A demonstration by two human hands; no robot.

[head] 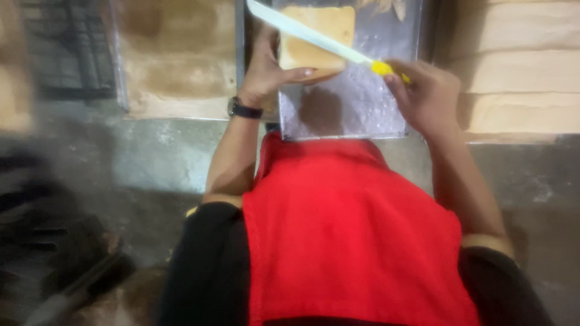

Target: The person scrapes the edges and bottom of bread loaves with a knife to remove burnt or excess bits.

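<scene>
Head view: the left hand [266, 72] presses on the side of a tan cake [314, 36], fingers bent round it; the cake sits on a shiny metal tray [356, 108]; the right hand [426, 93] is closed tight on the yellow handle of a long knife [308, 35] lying across the cake; pale slabs [519, 66] are stacked to the right.

Pale tan slab [314, 36], knife [314, 39] with yellow handle and pale blade, shiny silver tray [356, 108], red apron [350, 241], black sleeves with tan cuffs, black watch [243, 109], cream slabs [519, 66] at right
</scene>
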